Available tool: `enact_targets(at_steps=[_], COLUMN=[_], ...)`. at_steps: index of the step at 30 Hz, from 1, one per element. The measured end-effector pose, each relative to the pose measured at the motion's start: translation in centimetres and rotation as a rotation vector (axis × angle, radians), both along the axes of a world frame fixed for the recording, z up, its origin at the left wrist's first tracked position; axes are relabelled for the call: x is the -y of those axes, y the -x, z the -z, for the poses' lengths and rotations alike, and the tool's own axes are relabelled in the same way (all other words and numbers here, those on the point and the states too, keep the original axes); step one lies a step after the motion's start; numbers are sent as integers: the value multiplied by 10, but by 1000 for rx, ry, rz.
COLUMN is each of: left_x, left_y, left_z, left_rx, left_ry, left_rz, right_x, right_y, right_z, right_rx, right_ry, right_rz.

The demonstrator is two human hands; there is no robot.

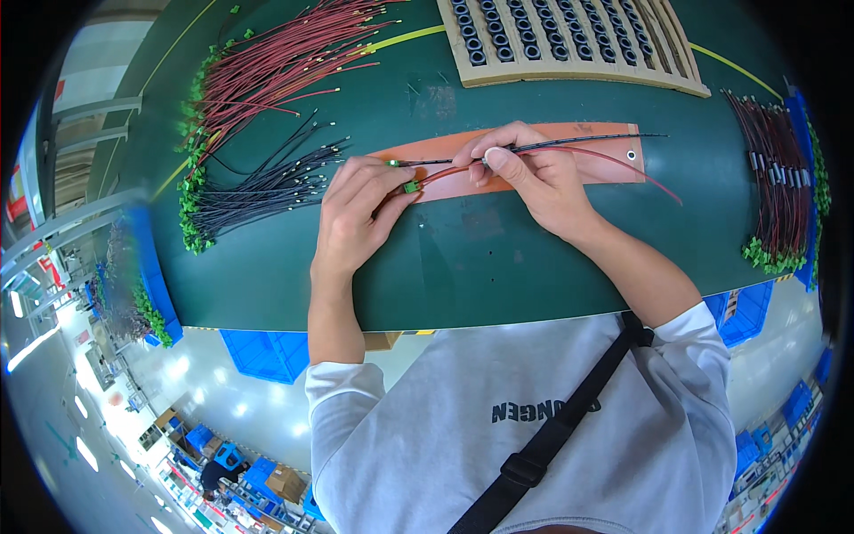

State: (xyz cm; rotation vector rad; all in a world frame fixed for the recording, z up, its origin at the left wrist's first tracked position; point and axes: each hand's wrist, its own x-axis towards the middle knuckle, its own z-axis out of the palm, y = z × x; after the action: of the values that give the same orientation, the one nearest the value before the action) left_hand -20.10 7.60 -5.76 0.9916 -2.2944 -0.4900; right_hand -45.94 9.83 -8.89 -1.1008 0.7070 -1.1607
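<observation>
Thin red plastic-coated wire (pixel 447 173), mid-frame! The left hand (pixel 356 200) clamps its grip on a small green connector (pixel 412 187); the right hand (pixel 534 178) pinches red and slim black wire (pixel 600 138), probably keeping them aligned. Red bundle (pixel 267 67), upper left, seemingly within reach.

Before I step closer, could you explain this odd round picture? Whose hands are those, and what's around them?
There's no machine here: these are a person's bare hands. A wide fisheye camera worn on the head looks down, so straight edges bend. The left hand holds a green connector; the right hand's fingers pinch a black wire and a red wire, above an orange mat. On the green table, a red bundle and a black bundle lie to the left, a tray of dark rings beyond, and more wires to the right.
</observation>
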Motion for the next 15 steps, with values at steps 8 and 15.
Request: enact_targets(at_steps=[8,15], left_x=[-2,-3], left_y=[-14,-12], left_z=[-3,0], left_rx=[-230,-254], left_ry=[-150,-216], left_rz=[-87,-94], right_x=[0,0], right_y=[0,1], right_z=[-2,-2], right_rx=[-7,-30], right_ry=[-3,0], right_rz=[-12,-10])
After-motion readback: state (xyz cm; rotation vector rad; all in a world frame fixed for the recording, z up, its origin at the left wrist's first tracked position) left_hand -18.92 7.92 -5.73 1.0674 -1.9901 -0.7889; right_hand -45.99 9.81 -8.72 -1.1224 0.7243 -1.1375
